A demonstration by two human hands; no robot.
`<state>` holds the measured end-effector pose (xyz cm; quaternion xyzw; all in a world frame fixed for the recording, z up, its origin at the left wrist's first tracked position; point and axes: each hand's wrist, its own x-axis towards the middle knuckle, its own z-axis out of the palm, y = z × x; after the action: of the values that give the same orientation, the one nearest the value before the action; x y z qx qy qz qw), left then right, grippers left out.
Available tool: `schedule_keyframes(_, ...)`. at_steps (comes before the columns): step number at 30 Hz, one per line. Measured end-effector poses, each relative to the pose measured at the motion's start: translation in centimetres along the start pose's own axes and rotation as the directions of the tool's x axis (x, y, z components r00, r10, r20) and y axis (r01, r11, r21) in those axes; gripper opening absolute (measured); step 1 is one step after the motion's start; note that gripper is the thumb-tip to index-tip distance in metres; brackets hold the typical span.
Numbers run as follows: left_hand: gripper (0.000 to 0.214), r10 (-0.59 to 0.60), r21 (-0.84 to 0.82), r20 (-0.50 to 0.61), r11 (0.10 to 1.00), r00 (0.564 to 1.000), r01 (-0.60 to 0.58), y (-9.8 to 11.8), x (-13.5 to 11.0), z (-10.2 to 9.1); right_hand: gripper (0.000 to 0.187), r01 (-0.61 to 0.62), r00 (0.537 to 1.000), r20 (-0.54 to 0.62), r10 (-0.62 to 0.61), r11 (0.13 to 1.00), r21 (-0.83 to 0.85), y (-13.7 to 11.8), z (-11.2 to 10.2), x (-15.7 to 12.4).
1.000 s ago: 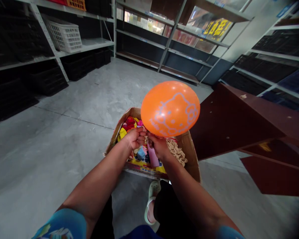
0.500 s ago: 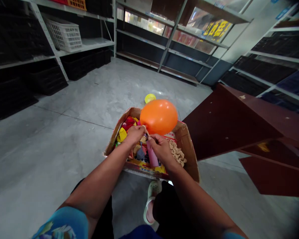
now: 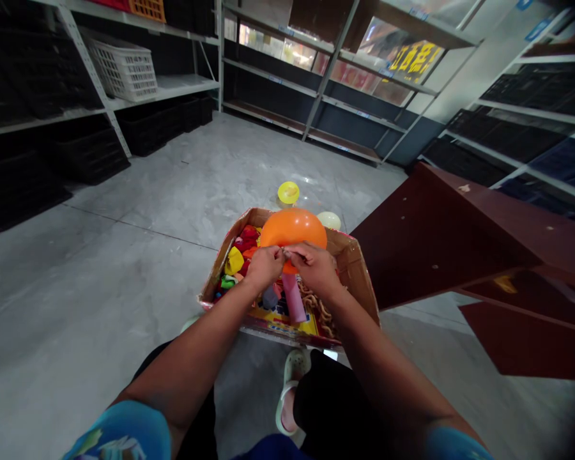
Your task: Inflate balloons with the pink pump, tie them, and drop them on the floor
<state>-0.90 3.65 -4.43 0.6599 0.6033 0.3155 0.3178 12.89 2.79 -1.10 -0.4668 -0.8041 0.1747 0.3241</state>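
An inflated orange balloon (image 3: 294, 227) is just beyond my fingers, above an open cardboard box (image 3: 357, 268). My left hand (image 3: 265, 266) and my right hand (image 3: 315, 267) meet at its near side, fingertips pinched close together at the neck, which they mostly hide. In the box below lie a yellow uninflated balloon (image 3: 234, 260), red ones (image 3: 247, 237) and a green one (image 3: 229, 282). A pink cylinder (image 3: 294, 299) stands tilted under my hands. Beside it, partly behind my right forearm, is a tangle of beige cord (image 3: 317, 308).
A yellow round object (image 3: 288, 192) and a pale one (image 3: 329, 221) are on the floor beyond the box. Dark red boards (image 3: 436, 243) stand at the right. Metal shelves (image 3: 311, 96) line the back; a white basket (image 3: 124, 67) sits on the left rack.
The orange balloon has moved down and slightly left, nearer the box. My hands have drawn closer together at its neck. The pale round object behind it now shows.
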Motion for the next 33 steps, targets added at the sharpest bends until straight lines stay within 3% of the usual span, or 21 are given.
schedule_keyframes(2, 0.03, 0.006, 0.029, -0.02, 1.0, 1.0, -0.005, 0.2, -0.2, 0.0, 0.014, -0.177, 0.98, -0.05, 0.194, 0.954, 0.241, 0.3, 0.6, 0.2)
schedule_keyframes(4, 0.031, 0.014, 0.091, -0.034, 0.996, 0.999, -0.011, 0.4, -0.5, -0.1, 0.015, -0.34, 0.926, -0.009, 0.378, 0.843, 0.416, 0.4, 1.1, 0.3)
schedule_keyframes(6, 0.032, 0.026, 0.188, -0.044, 0.982, 0.999, -0.017, 0.6, -0.7, -0.3, 0.018, -0.423, 0.885, 0.053, 0.462, 0.754, 0.502, 0.4, 1.2, 0.4)
schedule_keyframes(8, 0.034, 0.043, 0.29, -0.04, 0.957, 0.998, -0.03, 0.7, -0.9, -0.3, 0.017, -0.436, 0.882, 0.081, 0.464, 0.739, 0.513, 0.3, 1.1, 0.4)
schedule_keyframes(10, 0.037, 0.056, 0.367, -0.026, 0.929, 0.998, -0.043, 0.7, -1.0, -0.3, 0.014, -0.403, 0.904, 0.052, 0.424, 0.804, 0.437, 0.1, 0.9, 0.3)
schedule_keyframes(13, 0.04, 0.061, 0.427, -0.01, 0.903, 0.998, -0.051, 0.8, -1.1, -0.1, 0.01, -0.322, 0.943, -0.027, 0.331, 0.931, 0.174, -0.4, 0.7, 0.2)
schedule_keyframes(15, 0.04, 0.061, 0.442, -0.002, 0.895, 0.998, -0.054, 0.9, -1.2, 0.0, 0.01, -0.288, 0.957, -0.042, 0.288, 0.958, 0.014, -0.6, 0.7, 0.3)
schedule_keyframes(19, 0.04, 0.068, 0.405, 0.003, 0.912, 0.998, -0.063, 1.0, -1.3, 0.2, 0.008, -0.26, 0.965, -0.03, 0.259, 0.954, -0.15, -0.6, 1.1, 0.4)
schedule_keyframes(23, 0.042, 0.084, 0.243, -0.026, 0.967, 0.996, -0.075, 0.6, -0.9, 0.5, 0.004, -0.251, 0.967, -0.095, 0.235, 0.934, -0.255, -0.1, 1.4, 0.3)
schedule_keyframes(28, 0.037, 0.148, -0.057, 0.019, 0.988, 0.989, -0.146, -0.1, -0.3, 0.2, 0.006, -0.226, 0.972, -0.097, 0.214, 0.964, -0.136, 0.6, 1.1, 0.1)
schedule_keyframes(33, 0.033, 0.062, -0.085, 0.017, 0.995, 0.998, -0.06, -0.1, 0.0, -0.1, 0.01, -0.292, 0.955, 0.019, 0.295, 0.935, 0.202, 0.5, 0.2, -0.1)
